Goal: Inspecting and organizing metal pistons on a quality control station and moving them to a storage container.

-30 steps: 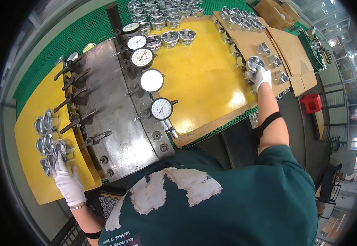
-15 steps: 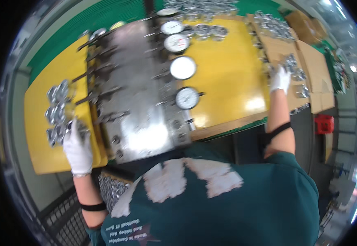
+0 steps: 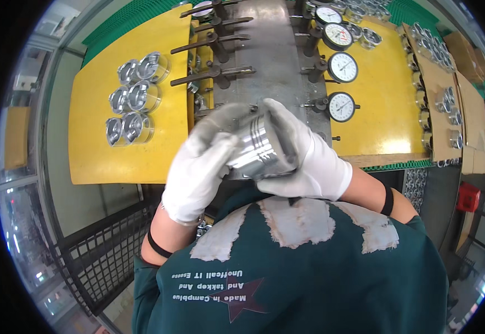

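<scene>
A shiny metal piston (image 3: 258, 146) with ring grooves is held tilted between my two white-gloved hands, close in front of my chest. My right hand (image 3: 316, 161) is closed round its right side. My left hand (image 3: 197, 167), partly smeared by motion, has its fingers on the left end of the piston. Just beyond the hands lies the near part of a steel plate (image 3: 267, 50). Dial gauges stand along its right side, the nearest gauge (image 3: 342, 107) with a white face. Clamp-like metal arms (image 3: 214, 76) line its left side.
Several pistons (image 3: 142, 96) stand in pairs on the left yellow board (image 3: 95, 158). More pistons (image 3: 455, 139) stand on cardboard (image 3: 440, 111) beyond the right yellow board (image 3: 381, 122). A black mesh rack (image 3: 100, 253) is at the lower left, a red box (image 3: 468, 196) at the right.
My hands have come together from opposite sides, the left from the pistons on the left board, the right from the cardboard. A piston is now between them. The view has shifted.
</scene>
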The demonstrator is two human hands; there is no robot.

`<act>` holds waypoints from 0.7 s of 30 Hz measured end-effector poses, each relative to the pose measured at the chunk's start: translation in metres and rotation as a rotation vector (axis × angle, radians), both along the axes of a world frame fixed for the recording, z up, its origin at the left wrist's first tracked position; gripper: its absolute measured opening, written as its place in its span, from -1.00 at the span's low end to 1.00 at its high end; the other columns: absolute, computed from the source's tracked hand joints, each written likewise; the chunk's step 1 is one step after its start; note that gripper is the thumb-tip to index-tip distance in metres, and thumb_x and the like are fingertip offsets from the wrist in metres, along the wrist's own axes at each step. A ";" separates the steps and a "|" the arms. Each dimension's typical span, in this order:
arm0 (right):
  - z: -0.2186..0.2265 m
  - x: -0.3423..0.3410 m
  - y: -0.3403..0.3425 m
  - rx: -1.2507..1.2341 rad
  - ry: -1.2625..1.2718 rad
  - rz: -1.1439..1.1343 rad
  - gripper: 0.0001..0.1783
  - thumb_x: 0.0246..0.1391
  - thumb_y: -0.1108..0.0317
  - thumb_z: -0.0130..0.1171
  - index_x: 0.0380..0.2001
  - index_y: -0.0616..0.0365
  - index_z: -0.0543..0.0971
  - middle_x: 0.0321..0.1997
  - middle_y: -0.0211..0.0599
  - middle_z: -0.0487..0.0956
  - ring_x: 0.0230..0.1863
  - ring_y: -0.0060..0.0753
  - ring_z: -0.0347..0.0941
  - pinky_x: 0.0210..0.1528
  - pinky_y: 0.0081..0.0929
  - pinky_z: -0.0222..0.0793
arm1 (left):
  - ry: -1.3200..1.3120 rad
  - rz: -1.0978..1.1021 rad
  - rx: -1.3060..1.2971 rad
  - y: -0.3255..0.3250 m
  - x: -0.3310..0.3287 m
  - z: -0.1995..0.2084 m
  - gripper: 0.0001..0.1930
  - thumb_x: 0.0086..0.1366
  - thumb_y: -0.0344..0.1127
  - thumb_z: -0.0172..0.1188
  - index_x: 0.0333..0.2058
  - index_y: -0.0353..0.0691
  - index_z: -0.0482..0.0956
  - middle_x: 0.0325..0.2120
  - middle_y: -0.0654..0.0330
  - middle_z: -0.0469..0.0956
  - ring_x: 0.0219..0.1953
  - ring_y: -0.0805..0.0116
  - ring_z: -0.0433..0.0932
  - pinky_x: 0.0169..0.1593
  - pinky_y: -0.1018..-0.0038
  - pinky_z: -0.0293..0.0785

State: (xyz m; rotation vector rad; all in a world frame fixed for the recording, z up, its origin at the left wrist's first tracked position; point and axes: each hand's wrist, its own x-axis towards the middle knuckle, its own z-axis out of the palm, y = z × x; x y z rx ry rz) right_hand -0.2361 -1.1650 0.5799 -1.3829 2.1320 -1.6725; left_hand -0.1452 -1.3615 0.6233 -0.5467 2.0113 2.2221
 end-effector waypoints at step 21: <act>-0.002 0.008 0.034 0.111 -1.192 -0.043 -0.09 0.20 0.43 0.13 0.45 0.15 -0.18 -0.01 -0.09 0.48 -0.40 -0.45 0.58 -0.38 -0.56 0.54 | 0.633 -0.378 -1.004 0.018 -0.080 -0.065 -0.11 -0.07 -0.35 0.43 0.26 -0.27 0.20 0.05 -0.15 0.37 0.07 -0.16 0.40 0.13 0.16 0.38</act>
